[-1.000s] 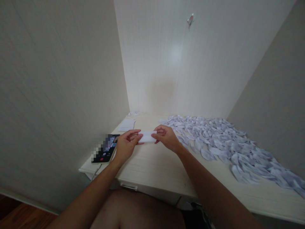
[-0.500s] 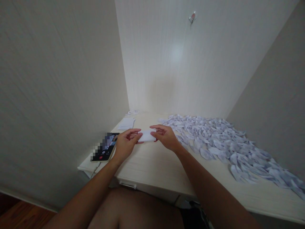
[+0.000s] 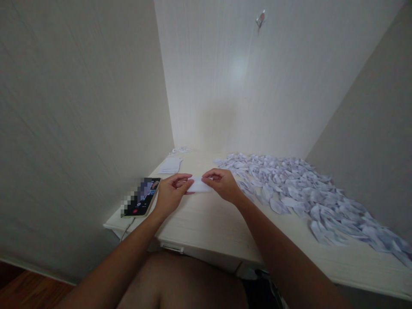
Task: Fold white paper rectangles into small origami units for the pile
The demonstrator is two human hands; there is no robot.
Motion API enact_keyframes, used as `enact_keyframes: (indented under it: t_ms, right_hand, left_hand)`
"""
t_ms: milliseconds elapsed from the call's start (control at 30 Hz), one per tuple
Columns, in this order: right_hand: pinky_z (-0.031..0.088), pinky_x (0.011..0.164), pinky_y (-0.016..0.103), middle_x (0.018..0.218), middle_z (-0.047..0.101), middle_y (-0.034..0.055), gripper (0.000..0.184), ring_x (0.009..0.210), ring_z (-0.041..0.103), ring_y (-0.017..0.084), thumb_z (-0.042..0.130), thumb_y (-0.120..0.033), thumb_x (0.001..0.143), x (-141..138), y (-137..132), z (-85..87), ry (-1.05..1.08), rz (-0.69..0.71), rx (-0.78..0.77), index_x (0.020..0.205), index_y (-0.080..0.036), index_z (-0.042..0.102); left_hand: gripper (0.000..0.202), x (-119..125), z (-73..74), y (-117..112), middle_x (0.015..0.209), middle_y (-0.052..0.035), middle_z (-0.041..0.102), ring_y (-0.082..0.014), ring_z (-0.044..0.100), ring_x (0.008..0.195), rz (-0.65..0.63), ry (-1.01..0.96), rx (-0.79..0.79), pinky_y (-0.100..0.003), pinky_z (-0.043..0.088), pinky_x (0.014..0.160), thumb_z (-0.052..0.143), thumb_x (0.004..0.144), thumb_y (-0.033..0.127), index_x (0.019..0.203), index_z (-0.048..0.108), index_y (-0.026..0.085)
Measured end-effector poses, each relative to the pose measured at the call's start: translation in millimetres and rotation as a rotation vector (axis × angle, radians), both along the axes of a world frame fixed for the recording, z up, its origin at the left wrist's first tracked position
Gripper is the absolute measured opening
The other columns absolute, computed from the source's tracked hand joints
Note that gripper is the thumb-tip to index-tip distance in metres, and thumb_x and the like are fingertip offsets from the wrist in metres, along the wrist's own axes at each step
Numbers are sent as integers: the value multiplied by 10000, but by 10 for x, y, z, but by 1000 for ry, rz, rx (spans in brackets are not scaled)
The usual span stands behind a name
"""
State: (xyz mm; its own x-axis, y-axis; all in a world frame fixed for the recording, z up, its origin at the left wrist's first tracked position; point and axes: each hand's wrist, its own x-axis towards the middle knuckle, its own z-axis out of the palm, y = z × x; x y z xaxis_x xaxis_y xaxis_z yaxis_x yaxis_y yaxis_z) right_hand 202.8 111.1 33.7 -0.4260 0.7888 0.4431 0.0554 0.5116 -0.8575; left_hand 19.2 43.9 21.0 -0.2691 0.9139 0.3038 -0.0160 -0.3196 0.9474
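Between my two hands is a small white piece of paper point(image 3: 199, 185), held just above the desk or resting on it; I cannot tell which. My left hand point(image 3: 173, 189) grips its left end, thumb on the near face and fingers behind. My right hand point(image 3: 222, 183) is closed with thumb and forefinger pinched at the paper's upper right part. Whether the paper is folded or a single layer is too small to make out.
Many folded white paper pieces point(image 3: 289, 184) cover the right side of the desk point(image 3: 206, 227). At the back left lies a stack of white sheets point(image 3: 170, 165). A phone or tablet point(image 3: 143, 199) with a cable is left of my left hand. Walls enclose the desk.
My right thumb and fingers have come together, shifting from gripping the paper's right end to a pinch along its top edge. My left hand has barely moved.
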Motion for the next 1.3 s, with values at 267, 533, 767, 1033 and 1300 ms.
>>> enact_keyframes:
  t_ms: [267,533,767,1033,1300]
  right_hand:
    - [466,678,265,743,714,33,169,707,621,153,641,-307,847,17,-38,30,-208,39,138,773,-178,721]
    - [465,688,271,756,696,35,164,701,611,149,612,-292,844,-16,14,-20,-130,-26,65,756,-167,670]
    - [467,661,271,733,690,35,141,667,607,148,628,-292,796,-46,0,-20,-48,-18,-43,737,-168,658]
    - [457,613,264,702,688,31,160,635,599,147,655,-326,763,-60,8,-57,20,-43,-99,717,-173,663]
    - [423,569,259,645,671,10,186,572,566,135,688,-359,732,-69,14,-73,72,-39,-181,695,-178,669]
  left_hand:
    - [346,81,87,-67,699,-6,675,-159,661,638,-48,30,-39,-334,648,585,857,627,363,889,752,162]
    - [516,105,47,-51,769,-36,716,-167,687,708,-50,-194,-127,-345,643,653,894,568,305,1007,699,117]
    - [519,137,46,-71,702,-34,734,-177,709,685,-59,-226,-151,-375,631,748,906,547,284,992,708,106]
    - [521,116,2,-35,687,-38,733,-168,711,668,-71,-259,-183,-344,628,752,905,549,254,995,696,86]
    - [524,145,-25,-13,695,-32,730,-164,706,649,-101,-245,-163,-349,626,732,899,566,250,1019,684,99]
